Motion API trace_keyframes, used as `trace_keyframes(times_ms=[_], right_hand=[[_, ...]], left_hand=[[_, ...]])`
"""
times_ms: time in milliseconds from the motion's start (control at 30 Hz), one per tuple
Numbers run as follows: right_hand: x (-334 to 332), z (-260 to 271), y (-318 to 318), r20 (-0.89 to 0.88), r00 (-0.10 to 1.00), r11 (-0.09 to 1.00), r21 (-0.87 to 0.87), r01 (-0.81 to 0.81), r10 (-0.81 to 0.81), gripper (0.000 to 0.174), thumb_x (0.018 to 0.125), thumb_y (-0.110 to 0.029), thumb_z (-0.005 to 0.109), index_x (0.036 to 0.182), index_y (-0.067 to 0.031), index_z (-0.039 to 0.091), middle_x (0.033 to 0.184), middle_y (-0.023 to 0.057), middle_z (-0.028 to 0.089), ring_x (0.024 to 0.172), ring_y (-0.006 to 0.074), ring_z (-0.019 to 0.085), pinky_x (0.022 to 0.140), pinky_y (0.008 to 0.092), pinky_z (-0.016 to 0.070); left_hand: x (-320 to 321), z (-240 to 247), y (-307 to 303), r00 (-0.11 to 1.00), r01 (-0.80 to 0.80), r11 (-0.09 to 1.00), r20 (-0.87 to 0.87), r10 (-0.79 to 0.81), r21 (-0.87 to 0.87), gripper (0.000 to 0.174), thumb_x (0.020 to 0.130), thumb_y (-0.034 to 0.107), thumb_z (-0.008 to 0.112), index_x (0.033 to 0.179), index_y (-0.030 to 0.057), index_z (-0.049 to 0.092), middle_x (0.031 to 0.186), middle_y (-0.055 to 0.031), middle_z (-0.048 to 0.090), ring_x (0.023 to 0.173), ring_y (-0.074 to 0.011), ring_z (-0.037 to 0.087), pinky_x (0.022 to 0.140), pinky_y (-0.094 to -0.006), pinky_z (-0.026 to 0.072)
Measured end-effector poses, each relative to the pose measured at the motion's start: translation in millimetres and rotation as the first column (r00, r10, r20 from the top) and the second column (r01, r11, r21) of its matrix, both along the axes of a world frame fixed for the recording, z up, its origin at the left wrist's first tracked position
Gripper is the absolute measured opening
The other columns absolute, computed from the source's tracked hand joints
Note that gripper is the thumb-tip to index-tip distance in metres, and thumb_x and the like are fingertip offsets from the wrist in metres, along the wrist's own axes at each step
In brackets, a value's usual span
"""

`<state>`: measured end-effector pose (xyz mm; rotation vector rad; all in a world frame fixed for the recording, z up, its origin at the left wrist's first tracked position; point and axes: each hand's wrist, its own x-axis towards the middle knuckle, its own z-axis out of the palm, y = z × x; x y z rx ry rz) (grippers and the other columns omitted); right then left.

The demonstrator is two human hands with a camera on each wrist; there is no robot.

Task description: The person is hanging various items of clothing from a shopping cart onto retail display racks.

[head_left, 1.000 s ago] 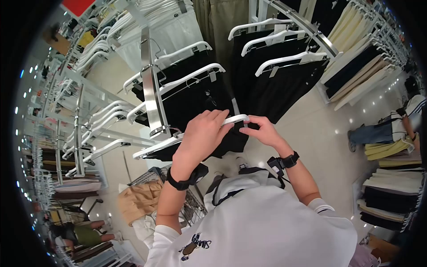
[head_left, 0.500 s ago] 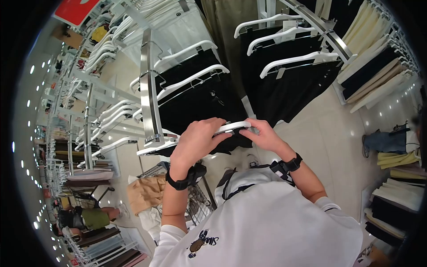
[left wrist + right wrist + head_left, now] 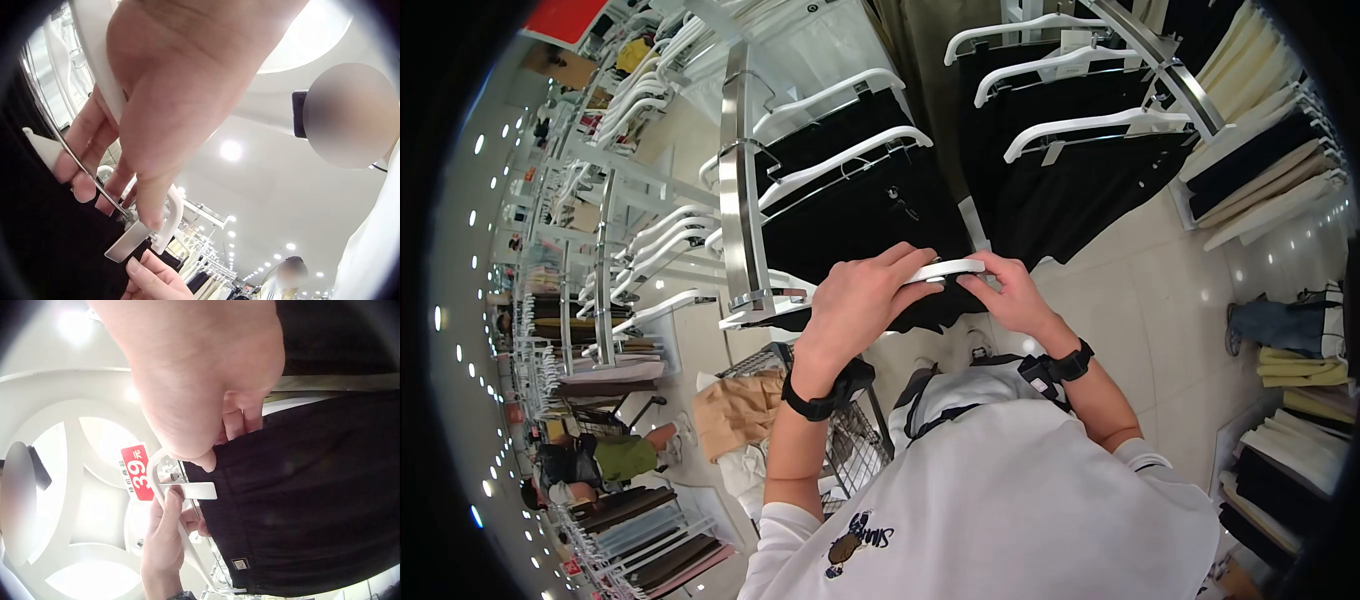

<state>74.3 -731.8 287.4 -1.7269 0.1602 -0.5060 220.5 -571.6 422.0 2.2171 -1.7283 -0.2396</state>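
A white clip hanger (image 3: 948, 269) carries black pants (image 3: 312, 494) with a gathered waistband and a small label (image 3: 240, 564). My left hand (image 3: 858, 302) grips this hanger near one end. In the left wrist view its thumb presses at the hanger's clip (image 3: 122, 245), with the other fingers behind the metal bar (image 3: 74, 156). Beside that clip, my right hand (image 3: 1015, 297) pinches the waistband corner, thumb on the near side and fingers behind the cloth. The clip's flat plate (image 3: 199, 490) lies across the waistband in the right wrist view.
A steel rail (image 3: 745, 200) stands just left of my hands. More black pants (image 3: 840, 225) hang ahead, with another rail (image 3: 1170, 75) to the right. A mesh cart (image 3: 855, 440) holding tan clothes (image 3: 740, 410) is at lower left. A red price sign (image 3: 137, 472) shows 39.
The head view has shifted, so racks and hands sit slightly differently in it. Both hands stay on the same hanger end; the right fingers remain at the waistband corner.
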Motion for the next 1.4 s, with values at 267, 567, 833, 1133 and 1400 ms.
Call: trace_keyframes(times_ms=[267, 567, 833, 1133, 1400], right_hand=[[-2.5, -3.0, 2.5, 0.059, 0.997, 0.998, -0.048, 0.046, -0.043, 0.009, 0.095, -0.006, 0.068, 0.102, -0.0009, 0.066, 0.078, 0.0104, 0.066, 0.065, 0.0205, 0.059, 0.060, 0.0322, 0.0442], [-8.9, -1.0, 5.9, 0.023, 0.998, 0.996, -0.067, 0.065, -0.063, 0.013, 0.094, -0.007, 0.069, 0.103, -0.0002, 0.064, 0.080, 0.0133, 0.067, 0.068, 0.0256, 0.064, 0.063, 0.0336, 0.0466], [-12.0, -0.7, 8.5, 0.048, 0.996, 0.996, -0.038, 0.081, -0.079, 0.018, 0.094, -0.003, 0.069, 0.111, 0.0020, 0.066, 0.094, 0.0135, 0.071, 0.084, 0.0239, 0.069, 0.077, 0.0314, 0.0517], [-8.9, 3.5, 6.7, 0.019, 0.992, 0.992, -0.025, 0.124, -0.123, 0.021, 0.091, -0.004, 0.073, 0.110, 0.0028, 0.068, 0.092, 0.0093, 0.070, 0.084, 0.0176, 0.065, 0.079, 0.0297, 0.0507], [-1.7, -3.1, 8.4, 0.009, 0.997, 0.995, 0.052, 0.082, -0.083, 0.016, 0.089, -0.001, 0.073, 0.104, 0.0045, 0.070, 0.091, 0.0082, 0.068, 0.082, 0.0166, 0.061, 0.077, 0.0281, 0.0480]], left_hand=[[-2.0, -2.0, 0.6, 1.000, 0.004, 1.000, 0.012, -0.003, -0.027, 0.028, 0.092, 0.030, 0.072, 0.113, 0.0108, 0.068, 0.096, -0.0026, 0.067, 0.075, -0.0298, 0.068, 0.062, -0.0384, 0.0541], [-1.9, -6.6, 2.2, 0.999, 0.032, 0.997, 0.036, -0.030, -0.065, 0.027, 0.096, 0.035, 0.067, 0.104, 0.0101, 0.066, 0.089, -0.0048, 0.065, 0.072, -0.0301, 0.067, 0.058, -0.0402, 0.0513], [-5.5, -0.8, 2.1, 1.000, -0.017, 0.999, -0.017, 0.016, -0.051, 0.028, 0.090, 0.031, 0.074, 0.108, 0.0100, 0.069, 0.092, -0.0043, 0.068, 0.073, -0.0297, 0.067, 0.060, -0.0387, 0.0513], [-3.1, -7.5, -1.3, 0.997, 0.030, 0.984, 0.070, -0.018, -0.175, 0.030, 0.090, 0.034, 0.075, 0.107, 0.0099, 0.071, 0.091, -0.0022, 0.069, 0.080, -0.0248, 0.067, 0.062, -0.0359, 0.0524], [0.6, -9.3, 4.5, 0.999, -0.013, 0.997, 0.028, 0.015, -0.081, 0.026, 0.092, 0.034, 0.072, 0.105, 0.0113, 0.070, 0.092, -0.0029, 0.068, 0.070, -0.0302, 0.067, 0.059, -0.0389, 0.0521]])
